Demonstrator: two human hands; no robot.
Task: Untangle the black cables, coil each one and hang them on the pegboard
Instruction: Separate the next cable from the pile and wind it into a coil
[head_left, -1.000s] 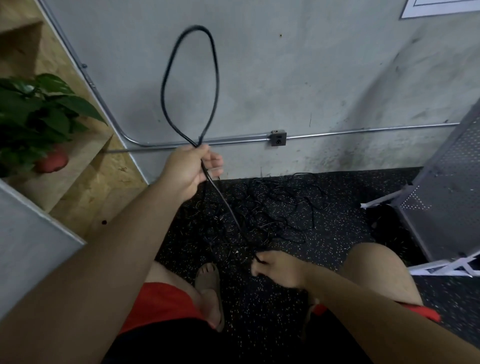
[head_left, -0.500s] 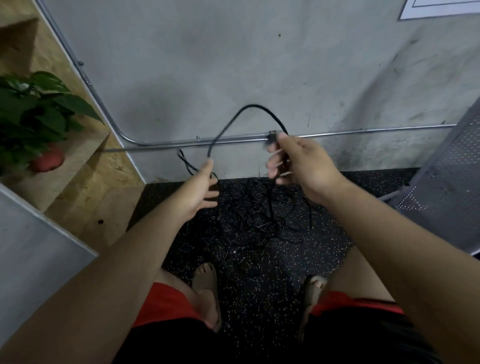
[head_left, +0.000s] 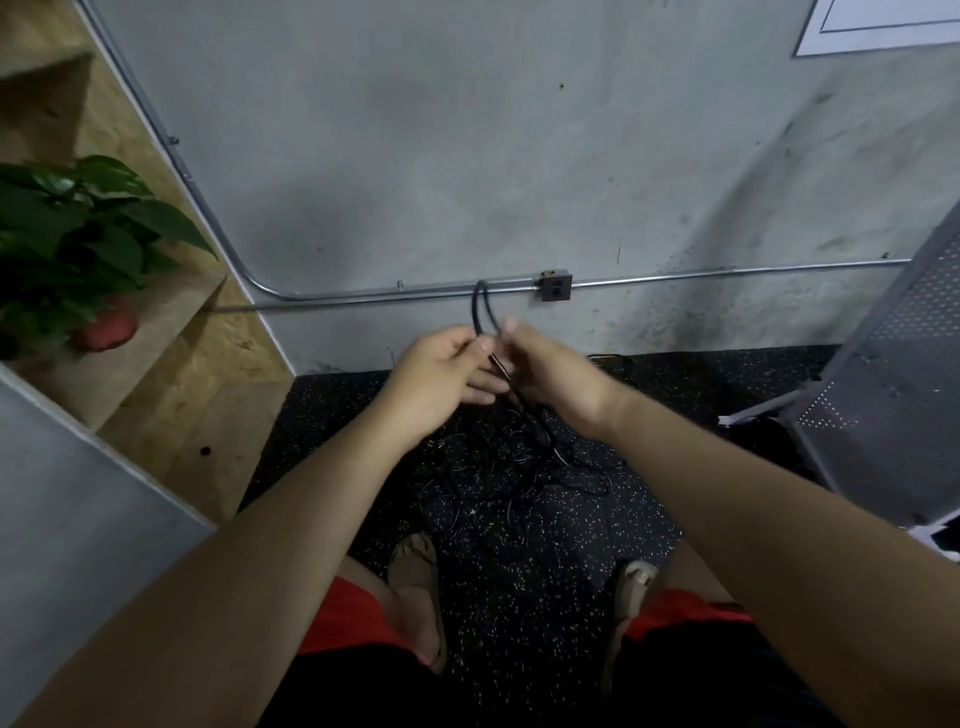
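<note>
Black cable (head_left: 481, 304) rises as a narrow loop, pinched at its base by left hand (head_left: 439, 371) and right hand (head_left: 558, 382); its tail drops to the tangle (head_left: 519, 467) at 6 o'clock. Pegboard (head_left: 893, 374) edge at 3 o'clock, shelf (head_left: 171, 364) edge at 9, both well apart.

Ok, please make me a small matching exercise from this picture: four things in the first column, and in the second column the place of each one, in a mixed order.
Things:
1. cable loop
2. tangled cables
3. plant
4. pegboard

Places:
A. on the wooden shelf at the left
B. held up between the left hand and the right hand
C. lying on the speckled floor
D. at the right edge of the view

Pairs: 1-B, 2-C, 3-A, 4-D.
</note>
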